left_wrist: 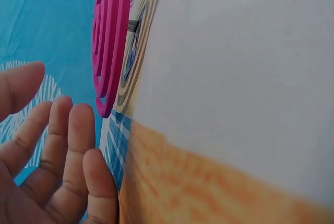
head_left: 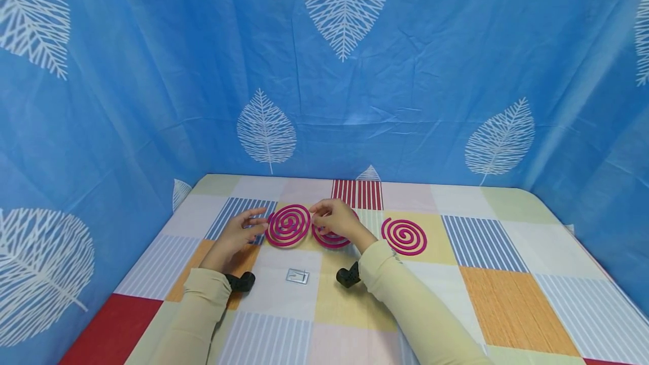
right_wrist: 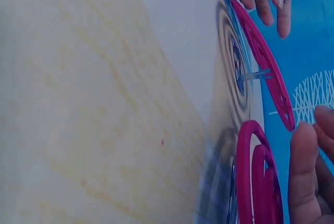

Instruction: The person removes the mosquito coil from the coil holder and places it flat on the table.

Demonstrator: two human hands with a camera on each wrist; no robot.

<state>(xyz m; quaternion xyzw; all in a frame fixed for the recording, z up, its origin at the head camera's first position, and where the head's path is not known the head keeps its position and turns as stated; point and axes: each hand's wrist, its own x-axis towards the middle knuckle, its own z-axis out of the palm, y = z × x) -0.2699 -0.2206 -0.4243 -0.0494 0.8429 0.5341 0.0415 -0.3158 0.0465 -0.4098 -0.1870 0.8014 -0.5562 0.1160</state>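
A patchwork tablecloth point(head_left: 284, 303) is lying flat, and a wrinkly blue curtain point(head_left: 421, 72) is hanging at 12 o'clock. A smooth pink swirl point(head_left: 289, 222) is sitting on a thin metal stand point(right_wrist: 254, 75). At its 9 o'clock, the left hand point(head_left: 237, 235) is hovering, fingers apart, holding nothing. At 3 o'clock, the right hand point(head_left: 338, 217) is bending its fingers loosely, gripping nothing.

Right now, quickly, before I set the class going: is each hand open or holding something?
Left hand: open, holding nothing, beside the leftmost coil.
Right hand: open, near that coil's edge; contact can't be told.
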